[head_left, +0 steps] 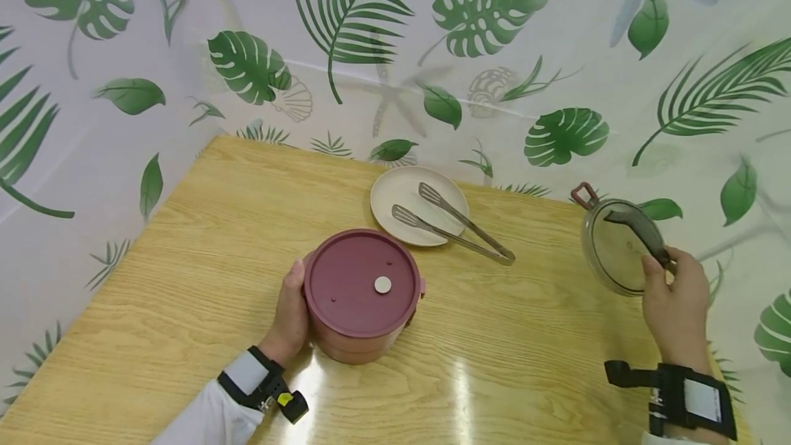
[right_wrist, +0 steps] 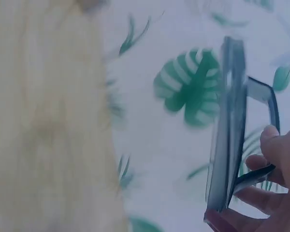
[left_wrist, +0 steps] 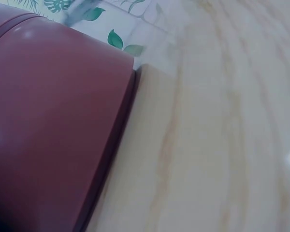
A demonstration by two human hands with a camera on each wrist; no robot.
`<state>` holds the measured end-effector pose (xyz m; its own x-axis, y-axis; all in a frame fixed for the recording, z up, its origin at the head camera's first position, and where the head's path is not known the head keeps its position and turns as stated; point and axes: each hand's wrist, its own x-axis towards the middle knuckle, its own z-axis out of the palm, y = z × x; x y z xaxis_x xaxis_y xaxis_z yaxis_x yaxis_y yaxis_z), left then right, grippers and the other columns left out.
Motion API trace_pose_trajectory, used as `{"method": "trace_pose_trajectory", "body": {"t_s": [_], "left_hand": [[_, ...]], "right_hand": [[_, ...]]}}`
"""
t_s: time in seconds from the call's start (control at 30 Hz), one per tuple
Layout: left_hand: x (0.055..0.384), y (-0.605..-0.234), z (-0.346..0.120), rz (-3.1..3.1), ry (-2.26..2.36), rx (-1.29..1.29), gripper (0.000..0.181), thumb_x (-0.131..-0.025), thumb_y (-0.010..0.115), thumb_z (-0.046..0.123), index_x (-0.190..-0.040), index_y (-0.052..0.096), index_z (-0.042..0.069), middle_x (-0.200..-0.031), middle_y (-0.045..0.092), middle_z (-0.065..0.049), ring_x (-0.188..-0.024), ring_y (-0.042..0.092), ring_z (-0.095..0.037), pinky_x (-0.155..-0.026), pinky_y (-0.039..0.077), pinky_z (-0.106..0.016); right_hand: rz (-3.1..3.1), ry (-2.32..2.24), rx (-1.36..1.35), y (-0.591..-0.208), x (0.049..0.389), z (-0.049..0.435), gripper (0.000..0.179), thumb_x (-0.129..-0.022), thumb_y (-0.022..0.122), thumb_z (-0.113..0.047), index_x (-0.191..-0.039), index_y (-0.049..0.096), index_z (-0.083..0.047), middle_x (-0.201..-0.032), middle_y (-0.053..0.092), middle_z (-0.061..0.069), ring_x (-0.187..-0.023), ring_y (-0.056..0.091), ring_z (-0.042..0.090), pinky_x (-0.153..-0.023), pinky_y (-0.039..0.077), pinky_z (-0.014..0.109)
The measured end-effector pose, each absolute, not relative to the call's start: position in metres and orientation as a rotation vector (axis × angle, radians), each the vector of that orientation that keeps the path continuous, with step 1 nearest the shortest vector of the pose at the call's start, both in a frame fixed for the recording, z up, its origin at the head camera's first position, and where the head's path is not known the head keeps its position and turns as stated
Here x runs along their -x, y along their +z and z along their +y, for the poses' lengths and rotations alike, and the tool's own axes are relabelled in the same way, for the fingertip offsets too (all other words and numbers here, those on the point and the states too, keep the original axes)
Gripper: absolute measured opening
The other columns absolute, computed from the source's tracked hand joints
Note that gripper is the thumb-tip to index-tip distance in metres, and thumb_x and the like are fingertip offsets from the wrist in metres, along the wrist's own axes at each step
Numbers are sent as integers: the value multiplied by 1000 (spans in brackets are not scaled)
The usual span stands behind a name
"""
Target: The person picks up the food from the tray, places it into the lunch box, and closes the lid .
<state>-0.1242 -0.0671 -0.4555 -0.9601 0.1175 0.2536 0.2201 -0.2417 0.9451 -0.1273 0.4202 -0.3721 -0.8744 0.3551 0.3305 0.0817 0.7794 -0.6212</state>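
Note:
A round maroon-lidded food container (head_left: 363,283) with a pink body and a white button stands upright on the table. My left hand (head_left: 292,311) holds it by its left side; some of the fingers are hidden. Its smooth side (left_wrist: 58,116) fills the left of the left wrist view, where no hand shows. At the far right, my right hand (head_left: 678,301) grips the dark arched handle of a clear lid (head_left: 623,249). This lid has a red loop on its rim and is tilted up on edge. In the right wrist view the lid (right_wrist: 227,135) appears edge-on, fingers around its handle.
Behind the container, a cream plate (head_left: 389,187) lies on the wooden table (head_left: 216,239). Metal tongs (head_left: 472,235) lie spread across the plate, their joined end out over the tabletop. A leaf-patterned cloth (head_left: 383,108) borders the table's back and sides.

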Motion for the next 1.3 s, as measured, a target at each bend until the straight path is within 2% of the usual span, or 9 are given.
{"method": "trace_pose_trajectory", "body": {"t_s": [0.07,0.17,0.3,0.53,0.67,0.9,1.13,1.23,1.3], "left_hand": [[124,-455,-68,-1893,-2387,428,57,-97,11,43,-128,49,15,-123,52,-11,-112,46,-28,-98,37,-39],[125,-454,-69,-1899,-2392,443,57,-97,10,43,-129,49,16,-124,52,-11,-113,46,-28,-98,36,-40],[126,-456,-69,-1926,-2379,441,57,-97,10,44,-129,49,18,-125,52,-8,-114,45,-25,-99,35,-41],[125,-455,-67,-1931,-2368,445,56,-97,10,41,-129,49,18,-124,52,-7,-114,45,-24,-99,35,-41],[124,-455,-68,-1919,-2367,442,56,-98,10,42,-129,49,17,-125,52,-8,-115,45,-25,-100,35,-40],[126,-461,-70,-1956,-2324,421,57,-98,9,46,-132,46,18,-128,50,-8,-116,44,-24,-98,37,-36],[129,-463,-69,-1994,-2306,419,55,-98,10,44,-133,45,20,-129,50,-5,-118,42,-21,-99,36,-36],[128,-461,-71,-2055,-2255,359,53,-99,12,44,-131,47,22,-129,51,-2,-120,41,-17,-102,32,-32],[126,-459,-75,-2068,-2248,282,48,-100,18,44,-127,51,21,-126,53,-1,-118,42,-15,-100,34,-30]], "right_hand": [[-2514,937,278,-364,130,402,44,-98,38,-30,-134,38,-4,-132,40,19,-121,37,30,-92,37,51],[-2524,976,113,-355,137,373,41,-98,39,-30,-133,41,-9,-128,46,13,-114,45,21,-88,41,32],[-2527,956,-214,-341,140,325,34,-98,43,-19,-128,45,-5,-116,52,13,-101,48,17,-83,40,22],[-2493,957,-650,-341,143,265,33,-93,51,-8,-125,49,-14,-125,50,5,-101,48,14,-80,42,37],[-2481,960,-809,-341,141,238,33,-91,53,-7,-123,50,-13,-127,50,6,-102,49,16,-76,46,41],[-2473,978,-937,-346,141,205,31,-91,56,-12,-121,52,-12,-123,52,8,-105,48,15,-76,47,38],[-2474,1006,-966,-353,141,183,26,-89,60,-21,-114,56,-13,-121,52,6,-87,47,11,-65,44,31],[-2482,1005,-960,-356,139,176,27,-89,60,-27,-112,58,-12,-119,52,5,-94,49,11,-69,46,31],[-2476,997,-953,-358,137,172,28,-89,60,-29,-111,58,-12,-117,53,5,-95,49,11,-71,47,32]]}}
